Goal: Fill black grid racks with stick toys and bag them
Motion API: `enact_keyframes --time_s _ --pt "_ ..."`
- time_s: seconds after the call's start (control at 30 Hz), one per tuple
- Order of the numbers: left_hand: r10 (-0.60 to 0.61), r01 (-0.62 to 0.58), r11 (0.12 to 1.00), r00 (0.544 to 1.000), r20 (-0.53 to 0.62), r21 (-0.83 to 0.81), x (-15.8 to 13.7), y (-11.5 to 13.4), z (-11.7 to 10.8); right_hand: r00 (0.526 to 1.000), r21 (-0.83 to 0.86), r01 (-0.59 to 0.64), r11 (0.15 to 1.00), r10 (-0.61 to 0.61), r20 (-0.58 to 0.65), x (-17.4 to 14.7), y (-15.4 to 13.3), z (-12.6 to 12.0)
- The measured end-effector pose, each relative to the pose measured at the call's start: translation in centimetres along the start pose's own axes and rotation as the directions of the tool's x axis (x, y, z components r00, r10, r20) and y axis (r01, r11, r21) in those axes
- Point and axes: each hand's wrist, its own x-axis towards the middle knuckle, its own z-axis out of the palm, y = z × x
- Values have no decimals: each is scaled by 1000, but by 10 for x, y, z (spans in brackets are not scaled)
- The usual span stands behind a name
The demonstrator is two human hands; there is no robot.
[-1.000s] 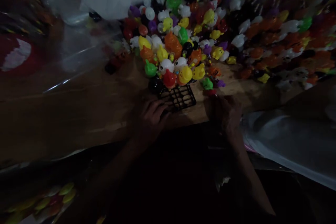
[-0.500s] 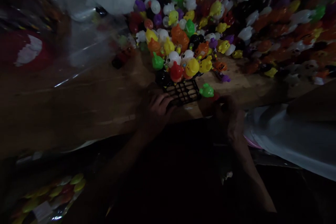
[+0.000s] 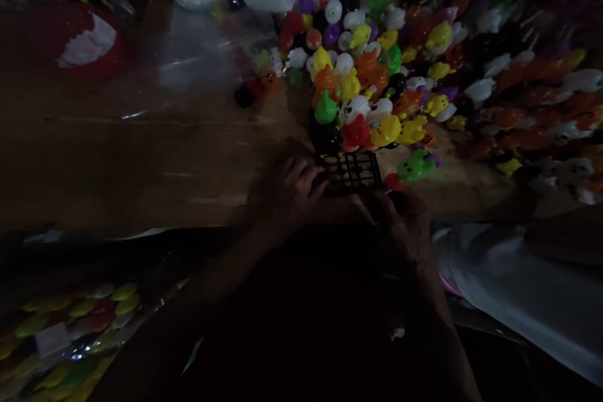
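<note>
Head view: gripping black grid tray point(image 3: 352, 171) at its left edge with left hand point(image 3: 296, 188); cannot tell grip of right hand point(image 3: 406, 218). Likely light, stiff; best held by rims.

Left fingers point(image 3: 305, 177) touch the black grid tray point(image 3: 353, 171) bearing bright figures point(image 3: 357, 130).

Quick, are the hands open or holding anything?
Left hand: curled at the grid's edge; grip cannot be told.
Right hand: by the red piece; too dark to tell.
</note>
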Motion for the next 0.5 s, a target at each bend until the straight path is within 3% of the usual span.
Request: enact_keyframes --time_s 0.17,0.37,0.5 --pt "-134 131 990 989 59 44 8 -1 3 997 -96 60 994 -64 -36 3 4 18" --pt "-186 186 983 979 84 7 12 -1 2 990 -132 91 987 -104 -93 15 14 51" --pt "-193 195 981 974 117 -9 12 -1 -1 993 -130 117 985 -114 33 16 20 61"
